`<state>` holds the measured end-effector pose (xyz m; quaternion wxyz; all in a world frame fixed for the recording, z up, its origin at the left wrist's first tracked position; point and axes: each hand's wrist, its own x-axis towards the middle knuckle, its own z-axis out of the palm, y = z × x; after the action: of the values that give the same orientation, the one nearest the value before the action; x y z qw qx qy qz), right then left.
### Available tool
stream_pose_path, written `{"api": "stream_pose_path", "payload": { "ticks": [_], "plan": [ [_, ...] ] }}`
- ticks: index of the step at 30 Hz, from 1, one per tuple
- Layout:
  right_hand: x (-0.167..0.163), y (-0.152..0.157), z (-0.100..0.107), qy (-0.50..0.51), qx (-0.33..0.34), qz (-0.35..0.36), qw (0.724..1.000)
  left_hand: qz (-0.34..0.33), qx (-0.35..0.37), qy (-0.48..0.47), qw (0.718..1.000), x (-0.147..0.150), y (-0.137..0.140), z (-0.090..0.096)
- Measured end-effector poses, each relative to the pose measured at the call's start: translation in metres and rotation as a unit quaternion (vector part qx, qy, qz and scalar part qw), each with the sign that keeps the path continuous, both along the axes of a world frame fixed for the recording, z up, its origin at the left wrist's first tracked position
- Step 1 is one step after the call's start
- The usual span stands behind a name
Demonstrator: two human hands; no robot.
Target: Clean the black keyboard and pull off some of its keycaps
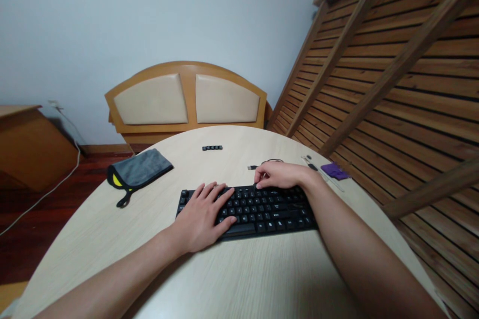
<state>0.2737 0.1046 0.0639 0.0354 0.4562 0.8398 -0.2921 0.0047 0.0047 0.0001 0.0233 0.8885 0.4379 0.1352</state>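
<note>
A black keyboard [249,218] lies on the pale round table [254,279], close in front of me. Spread flat over its left part is my left hand [202,217], fingers apart and resting on the keys. My right hand [279,174] reaches over the back edge, thumb and forefinger pinched on a small dark keycap at the top row. The curled fingers partly hide that keycap. Farther back, several loose black keycaps [212,148] stand in a short row. Behind the keyboard, next to my right hand, lies a USB plug [252,167] on a black cable.
At the left lies a grey cloth [144,169] with a dark border and loop. On the right are thin tools [312,165] and a purple cloth [334,170]. Beyond the table stand a padded headboard [190,67] and a leaning wooden slatted frame [374,67].
</note>
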Motion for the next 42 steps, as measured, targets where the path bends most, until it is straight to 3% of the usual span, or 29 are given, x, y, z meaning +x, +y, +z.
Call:
{"api": "stream_pose_path", "payload": {
  "ticks": [12,19,29,42],
  "plan": [
    [-0.01,-0.007,0.006,-0.039,0.011,-0.024,0.999,0.003,-0.012,0.019,1.0,0.001,0.0,0.004],
    [-0.019,-0.014,0.014,-0.112,0.066,-0.015,0.991,0.002,-0.008,0.015,1.0,0.001,0.0,0.002],
    [-0.029,-0.017,0.006,-0.156,0.155,-0.002,0.976,0.004,-0.006,0.02,1.0,0.001,0.001,0.001],
    [-0.023,-0.014,0.009,-0.128,0.123,-0.015,0.984,0.005,-0.006,0.022,1.0,0.001,0.0,0.002]
  ]
}}
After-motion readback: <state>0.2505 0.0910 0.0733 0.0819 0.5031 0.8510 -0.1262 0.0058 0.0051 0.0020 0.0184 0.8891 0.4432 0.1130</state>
